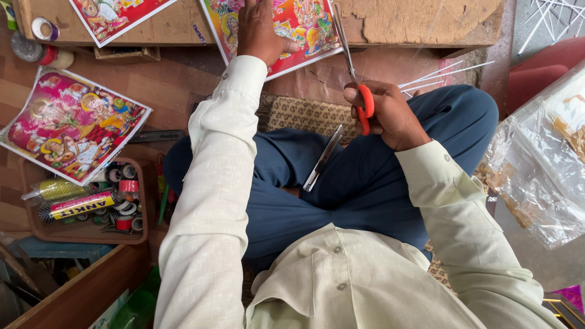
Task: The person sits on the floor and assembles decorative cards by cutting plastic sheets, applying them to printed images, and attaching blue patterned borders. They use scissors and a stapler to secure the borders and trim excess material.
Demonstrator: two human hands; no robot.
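Head view, looking straight down on a seated, cross-legged person in a pale shirt and blue trousers. Left hand [261, 29] stretched far forward, pressed flat, fingers spread, onto a colourful printed picture [303, 27] lying on a worn wooden board [420, 21] at the far edge. Right hand [384, 113] closed around the orange handles of a pair of scissors [355, 73], fingers through the loops, blades pointing away towards the picture's right edge and nearly together. Resting on the left thigh, near the scissors hand but apart from it, a slim metal utility knife [323, 157].

Far left on the board, a second printed picture [113, 17]; on the floor at left, a third one [70, 125], tilted. Just nearer than that, a brown tray [36, 228] filled with tape rolls and small bottles. Thin white sticks [445, 76] beside the right knee, more at the far right corner. At right, crumpled clear plastic sheeting [539, 158]. Patterned mat [308, 116] showing between the knees.
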